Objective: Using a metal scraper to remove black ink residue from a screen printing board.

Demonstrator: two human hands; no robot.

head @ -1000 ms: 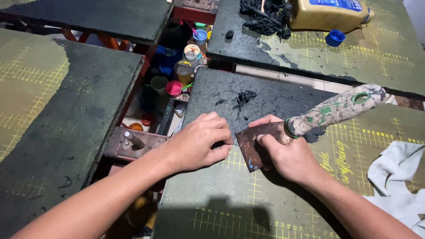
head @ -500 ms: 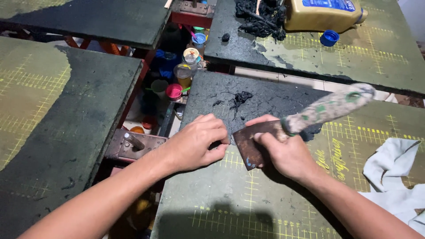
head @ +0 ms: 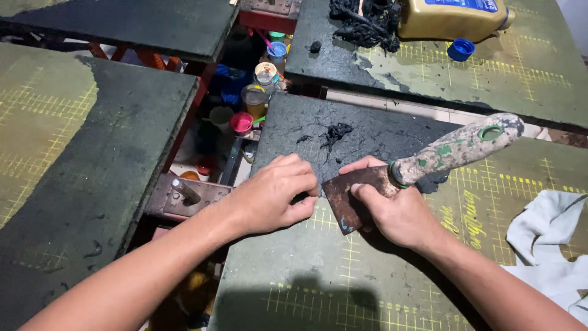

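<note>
Since the earlier frame, the scraper (head: 361, 196) has been drawn slightly nearer, its handle tipped up to the right. At far left a dark-coated board (head: 79, 184) is seen, then a metal bracket (head: 184, 196) and paint jars (head: 254, 92) in the gap. The left hand (head: 272, 196) is laid curled on the middle board (head: 343, 270), fingertips touching the blade edge. The right hand (head: 398, 214) is closed around the scraper's blade and neck. Black residue (head: 334, 132) lies ahead; a white rag (head: 545, 239) lies right.
</note>
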